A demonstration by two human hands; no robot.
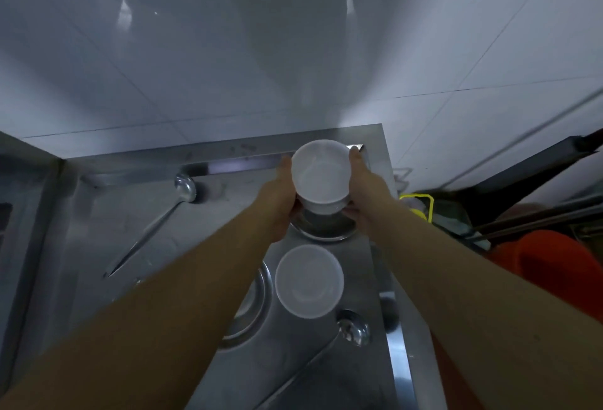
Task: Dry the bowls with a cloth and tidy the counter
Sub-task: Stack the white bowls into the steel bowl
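I've got the white bowl [320,174] at the far right of the bench [130,214], left hand [280,196] and right hand [359,191] each with a grip on its sides; looks light, rigid, probably slick if wet, so I'd hold low on the wall.

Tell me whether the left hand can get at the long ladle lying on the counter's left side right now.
Probably not yet: the left hand grips the white bowl together with the right hand. The ladle itself lies uncovered on the steel counter, so once the bowl is set down the way looks free.
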